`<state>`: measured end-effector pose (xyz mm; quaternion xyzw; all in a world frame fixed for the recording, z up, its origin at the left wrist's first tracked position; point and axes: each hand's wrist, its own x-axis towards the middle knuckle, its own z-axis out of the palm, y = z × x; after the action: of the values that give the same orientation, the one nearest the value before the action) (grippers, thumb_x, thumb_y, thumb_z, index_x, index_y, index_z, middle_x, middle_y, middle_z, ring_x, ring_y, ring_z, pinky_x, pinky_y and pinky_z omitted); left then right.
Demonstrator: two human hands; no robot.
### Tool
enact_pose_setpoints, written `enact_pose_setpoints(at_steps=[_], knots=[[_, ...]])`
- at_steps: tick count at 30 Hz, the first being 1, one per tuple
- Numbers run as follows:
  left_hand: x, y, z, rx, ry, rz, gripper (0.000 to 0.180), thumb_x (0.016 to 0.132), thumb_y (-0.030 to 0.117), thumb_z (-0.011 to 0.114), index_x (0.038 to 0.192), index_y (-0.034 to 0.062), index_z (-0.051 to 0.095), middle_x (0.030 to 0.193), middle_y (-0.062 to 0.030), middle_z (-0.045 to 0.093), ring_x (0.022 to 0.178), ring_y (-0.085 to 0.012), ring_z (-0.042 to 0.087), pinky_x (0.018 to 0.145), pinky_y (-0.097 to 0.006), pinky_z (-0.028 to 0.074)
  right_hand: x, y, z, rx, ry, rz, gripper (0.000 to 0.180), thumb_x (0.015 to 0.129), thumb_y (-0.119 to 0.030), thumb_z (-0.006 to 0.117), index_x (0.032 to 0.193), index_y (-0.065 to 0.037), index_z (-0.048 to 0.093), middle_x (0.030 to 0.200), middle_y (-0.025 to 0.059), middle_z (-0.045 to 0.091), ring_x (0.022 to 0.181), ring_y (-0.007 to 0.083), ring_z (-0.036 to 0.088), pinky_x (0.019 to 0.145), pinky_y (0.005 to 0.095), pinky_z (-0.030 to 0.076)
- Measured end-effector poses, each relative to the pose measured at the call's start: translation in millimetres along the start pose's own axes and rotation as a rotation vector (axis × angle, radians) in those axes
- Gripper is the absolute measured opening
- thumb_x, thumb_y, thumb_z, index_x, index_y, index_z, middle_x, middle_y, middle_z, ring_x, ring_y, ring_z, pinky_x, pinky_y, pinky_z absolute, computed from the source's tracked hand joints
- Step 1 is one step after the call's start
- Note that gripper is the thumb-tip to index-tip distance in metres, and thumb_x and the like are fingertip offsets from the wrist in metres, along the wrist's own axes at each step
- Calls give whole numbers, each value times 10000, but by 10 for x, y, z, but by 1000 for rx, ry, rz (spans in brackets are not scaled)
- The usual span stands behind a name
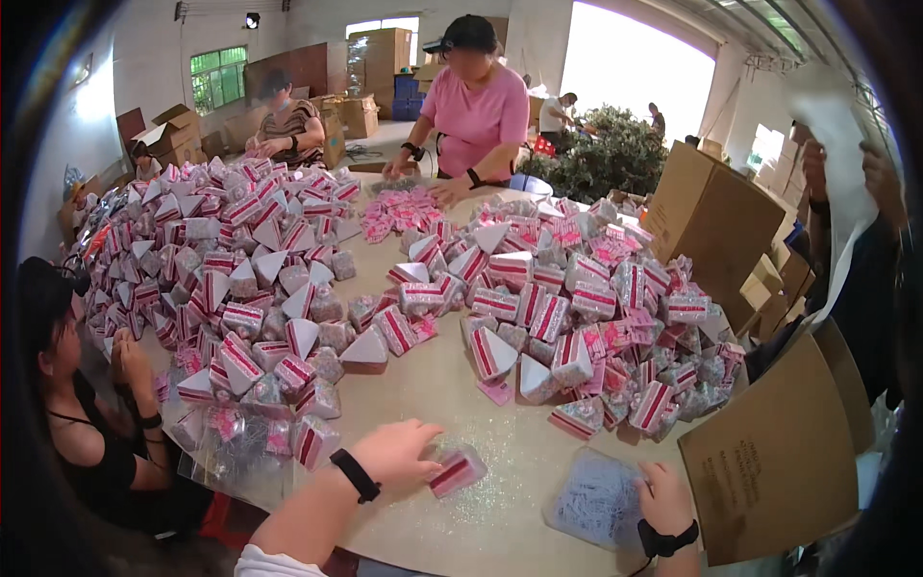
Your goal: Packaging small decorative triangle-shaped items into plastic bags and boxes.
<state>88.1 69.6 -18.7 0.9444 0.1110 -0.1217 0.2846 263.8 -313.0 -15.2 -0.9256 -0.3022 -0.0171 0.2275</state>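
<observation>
My left hand point(399, 450) reaches over the table with its fingers apart and the thumb low. Just right of it lies a clear-wrapped pink and white piece point(459, 473) with a dark pink stripe; the thumb is close to it, and contact is hard to tell. Silvery glitter point(481, 500) is scattered on the tabletop around this piece. My right hand point(663, 492) is at the right rim of a shallow clear plastic tray point(567, 514), its fingers bent over the edge. Thin pale bluish strips point(598, 490) fill the tray.
Large heaps of wrapped wedge-shaped pieces point(298, 337) cover the table's left and right. Pink cards point(399, 213) lie at the far side. A clear box point(226, 452) stands left, an open carton point(769, 452) right. Several people, including one in pink point(478, 106), surround the table.
</observation>
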Motion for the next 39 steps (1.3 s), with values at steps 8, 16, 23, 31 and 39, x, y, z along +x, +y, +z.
enact_pose_setpoints(at_steps=[8,16,23,31,39], knots=[[-59,563,785,-25,168,175,826,723,374,719,1357,-10,354,1282,-232,471,1193,-387,452,995,-442,380,-206,-184,94,193,94,21,252,769,-80,638,1004,13,625,920,184,607,843,348,598,732,388,479],[274,868,937,50,70,432,809,727,279,718,1397,78,314,1390,-210,366,1297,-438,321,1027,-533,321,-296,-194,70,207,28,-33,250,761,-77,649,991,19,626,921,190,617,844,376,588,747,407,472],[328,816,932,-229,57,484,486,712,133,737,1130,34,510,1234,-199,447,1139,-377,474,955,-389,422,-417,-167,185,172,-12,12,259,758,-106,666,991,4,636,928,173,623,864,358,581,775,410,459],[-357,415,880,-233,258,274,563,608,172,854,1015,56,483,1126,-170,447,1193,-412,424,972,-470,398,-320,-373,267,156,-90,-218,246,737,-113,682,962,-21,641,914,123,631,855,313,587,748,388,454],[-628,261,962,-265,390,160,518,651,303,814,998,55,521,1118,-178,475,1055,-371,477,897,-451,406,-100,-854,457,45,-34,-303,166,704,-132,701,841,-70,630,845,80,595,844,281,574,896,477,387]])
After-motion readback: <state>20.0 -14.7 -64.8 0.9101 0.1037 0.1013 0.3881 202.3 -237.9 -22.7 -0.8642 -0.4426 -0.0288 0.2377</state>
